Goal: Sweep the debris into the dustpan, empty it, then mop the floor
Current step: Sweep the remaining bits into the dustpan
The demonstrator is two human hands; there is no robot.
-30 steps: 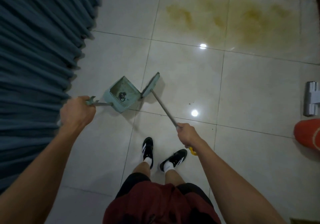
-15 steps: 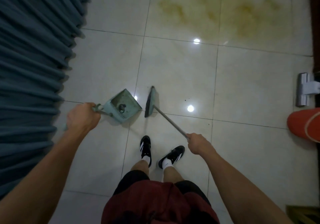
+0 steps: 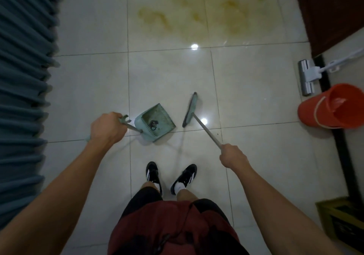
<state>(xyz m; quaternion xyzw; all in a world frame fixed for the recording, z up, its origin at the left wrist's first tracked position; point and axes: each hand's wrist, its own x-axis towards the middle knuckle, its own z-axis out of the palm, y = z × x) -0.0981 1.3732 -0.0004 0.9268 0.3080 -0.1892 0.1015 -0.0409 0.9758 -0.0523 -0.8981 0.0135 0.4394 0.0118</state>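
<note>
Broom (image 3: 190, 109) now swung clear of dustpan (image 3: 155, 122) | left hand (image 3: 107, 129), right hand (image 3: 232, 156) fingers clamped on handles | stained tile floor (image 3: 206, 16), curtain (image 3: 23, 77)

No readable text, labels, brand names or numbers anywhere in frame. The dark printing on the yellow-green box (image 3: 342, 219) at lower right is too blurred to make out. The white stripes on the black shoes (image 3: 152, 174) are pattern only, no lettering.
</note>
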